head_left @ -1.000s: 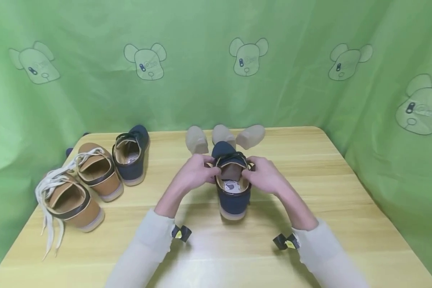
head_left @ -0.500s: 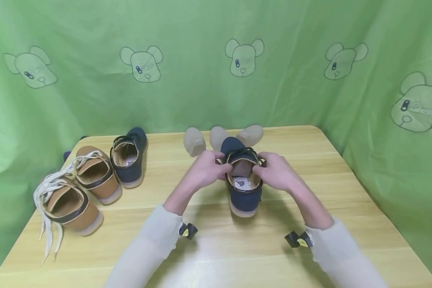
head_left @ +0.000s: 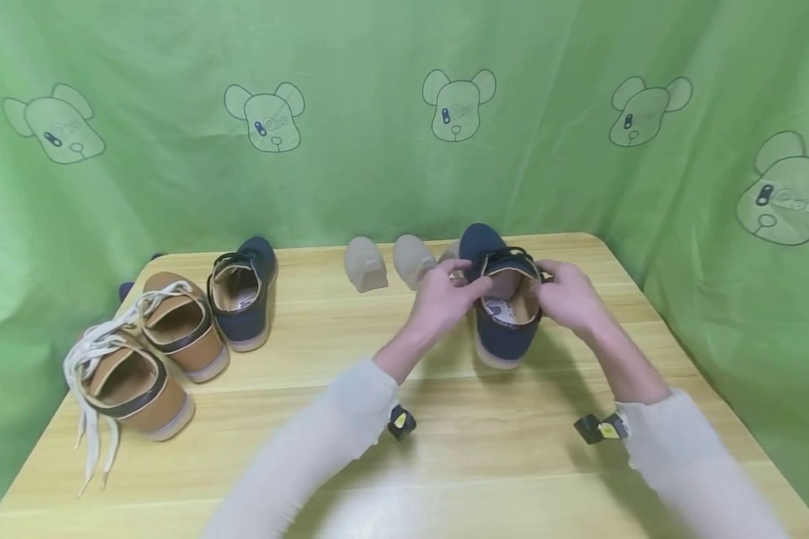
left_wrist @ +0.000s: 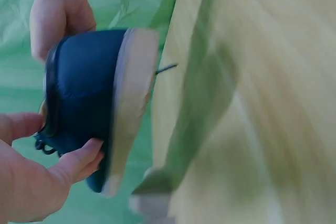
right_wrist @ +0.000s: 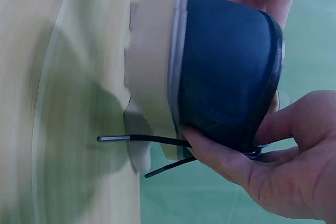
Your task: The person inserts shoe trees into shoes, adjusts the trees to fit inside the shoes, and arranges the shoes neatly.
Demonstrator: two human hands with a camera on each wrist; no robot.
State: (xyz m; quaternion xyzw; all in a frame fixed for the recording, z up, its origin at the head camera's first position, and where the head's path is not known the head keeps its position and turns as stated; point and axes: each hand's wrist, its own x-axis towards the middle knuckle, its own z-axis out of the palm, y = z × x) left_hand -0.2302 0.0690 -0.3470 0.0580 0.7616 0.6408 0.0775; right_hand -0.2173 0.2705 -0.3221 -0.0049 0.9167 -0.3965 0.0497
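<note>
A navy blue lace-up shoe (head_left: 505, 340) with a pale sole is held off the table, toe pointing away, right of the middle in the head view. My left hand (head_left: 447, 299) pinches the left side of its opening, thumb inside and fingers outside. On the opposite side my right hand (head_left: 571, 301) grips the collar in the same way. Both wrist views show the shoe's heel (right_wrist: 223, 72) and sole apart from the wood. Two black lace ends (right_wrist: 157, 140) hang loose by the right hand. The toe's inside is mostly hidden.
Grey toe-shaped inserts (head_left: 364, 263) stand along the back edge; one is mostly behind the held shoe. At left are another navy shoe (head_left: 246, 322) and two tan shoes (head_left: 192, 348) with long white laces (head_left: 93, 359). A green curtain (head_left: 364, 180) surrounds the table (head_left: 323, 344).
Both hands have carried the navy shoe rightward and toward the back. It now covers most of the rightmost grey insert. The other shoes stay in place.
</note>
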